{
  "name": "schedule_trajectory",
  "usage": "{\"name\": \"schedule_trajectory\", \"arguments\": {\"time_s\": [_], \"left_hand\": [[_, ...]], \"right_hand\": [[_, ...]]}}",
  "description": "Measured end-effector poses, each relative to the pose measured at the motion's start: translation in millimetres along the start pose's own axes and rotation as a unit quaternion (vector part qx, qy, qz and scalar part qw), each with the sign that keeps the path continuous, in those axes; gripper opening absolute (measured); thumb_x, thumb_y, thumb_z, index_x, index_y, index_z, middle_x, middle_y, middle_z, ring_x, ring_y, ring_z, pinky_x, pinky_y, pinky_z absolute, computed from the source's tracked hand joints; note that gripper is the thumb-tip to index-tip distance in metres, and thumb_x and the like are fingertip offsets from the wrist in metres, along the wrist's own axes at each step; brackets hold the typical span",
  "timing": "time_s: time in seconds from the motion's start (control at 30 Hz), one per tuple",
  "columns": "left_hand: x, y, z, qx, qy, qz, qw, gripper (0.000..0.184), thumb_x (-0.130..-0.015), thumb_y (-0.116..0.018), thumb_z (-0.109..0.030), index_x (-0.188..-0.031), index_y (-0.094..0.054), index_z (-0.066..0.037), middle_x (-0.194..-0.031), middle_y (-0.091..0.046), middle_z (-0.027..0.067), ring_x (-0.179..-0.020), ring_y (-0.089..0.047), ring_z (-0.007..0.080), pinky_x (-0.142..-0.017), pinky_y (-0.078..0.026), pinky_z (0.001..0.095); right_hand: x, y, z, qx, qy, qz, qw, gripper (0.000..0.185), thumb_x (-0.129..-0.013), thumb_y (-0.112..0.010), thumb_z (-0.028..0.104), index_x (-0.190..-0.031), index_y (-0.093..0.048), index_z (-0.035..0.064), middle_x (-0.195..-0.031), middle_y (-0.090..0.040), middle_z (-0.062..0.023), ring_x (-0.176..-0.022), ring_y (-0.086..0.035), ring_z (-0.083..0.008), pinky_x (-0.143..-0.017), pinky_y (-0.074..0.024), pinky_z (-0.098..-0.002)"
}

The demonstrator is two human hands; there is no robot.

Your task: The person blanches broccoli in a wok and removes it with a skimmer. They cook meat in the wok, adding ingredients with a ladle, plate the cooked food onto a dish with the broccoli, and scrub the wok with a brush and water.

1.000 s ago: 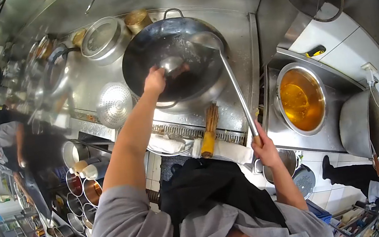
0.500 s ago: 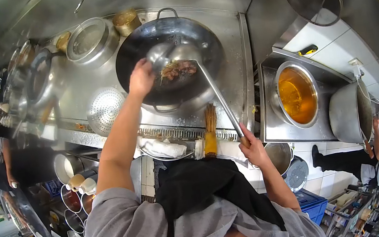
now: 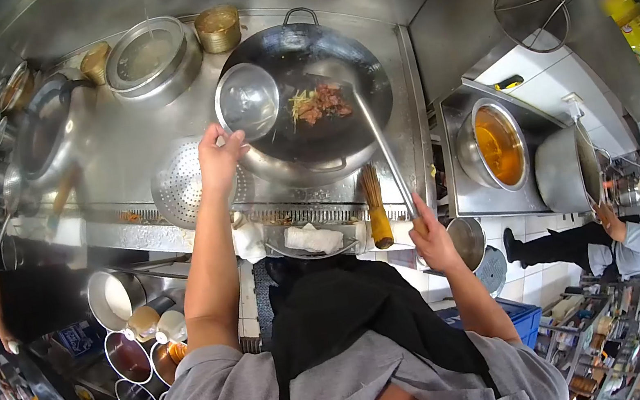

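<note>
My left hand (image 3: 222, 156) is closed on the rim of a small steel bowl (image 3: 248, 101), tipped over the wok's left side; its inside looks bare. In the black wok (image 3: 304, 148) lies a small heap of browned meat pieces with pale green-yellow shreds (image 3: 320, 104). Wrapped round the end of a long metal handle is my right hand (image 3: 434, 241). That handle belongs to a wok ladle (image 3: 387, 148), whose head rests in the wok beside the food and is partly blurred. A perforated strainer (image 3: 179, 186) lies just below my left hand.
A bamboo brush (image 3: 378, 216) and a folded white cloth (image 3: 313, 239) sit at the front edge. To the right stand a bowl of orange oil (image 3: 499, 147) and a large pot (image 3: 564, 172). A lidded steel pot (image 3: 150, 60) is back left. Co-workers (image 3: 624, 241) stand at both sides.
My left hand has drawn the bowl back leftward from over the food to the wok's left side. The ladle's handle has shifted slightly right, and the view has moved a little.
</note>
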State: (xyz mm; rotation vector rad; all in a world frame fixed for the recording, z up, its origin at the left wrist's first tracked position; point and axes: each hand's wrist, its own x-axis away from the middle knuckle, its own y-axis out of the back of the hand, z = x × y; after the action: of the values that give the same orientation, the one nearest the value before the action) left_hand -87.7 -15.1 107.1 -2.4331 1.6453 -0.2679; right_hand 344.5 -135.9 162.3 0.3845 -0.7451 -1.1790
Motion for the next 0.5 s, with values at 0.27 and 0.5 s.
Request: {"name": "schedule_trajectory", "arguments": {"time_s": [0.27,0.5], "left_hand": [[-43,-27,-24,-0.025,-0.148,0.038,0.988,0.023,-0.084,-0.068,0.002,-0.078,-0.047,-0.002,-0.135,-0.053,0.0144,-0.087,-0.064,0.015,-0.068,-0.055,0.0255],[-62,-60,-13,-0.398,-0.336,-0.078,0.85,0.013,-0.078,-0.064,-0.007,-0.088,-0.059,0.0,-0.131,-0.053,0.0198,-0.12,-0.051,0.0379,-0.101,-0.041,0.0454]], "right_hand": [[66,2,4,0.061,-0.075,-0.055,0.994,0.071,-0.088,-0.055,0.009,-0.152,-0.026,0.0139,-0.103,-0.063,-0.0252,-0.095,-0.061,-0.046,-0.082,-0.0483,-0.0444],[65,-4,1,0.06,-0.018,-0.045,0.997,0.074,-0.086,-0.057,0.011,-0.153,-0.027,0.0225,-0.112,-0.063,-0.0227,-0.094,-0.062,-0.044,-0.081,-0.0497,-0.0459]]}}
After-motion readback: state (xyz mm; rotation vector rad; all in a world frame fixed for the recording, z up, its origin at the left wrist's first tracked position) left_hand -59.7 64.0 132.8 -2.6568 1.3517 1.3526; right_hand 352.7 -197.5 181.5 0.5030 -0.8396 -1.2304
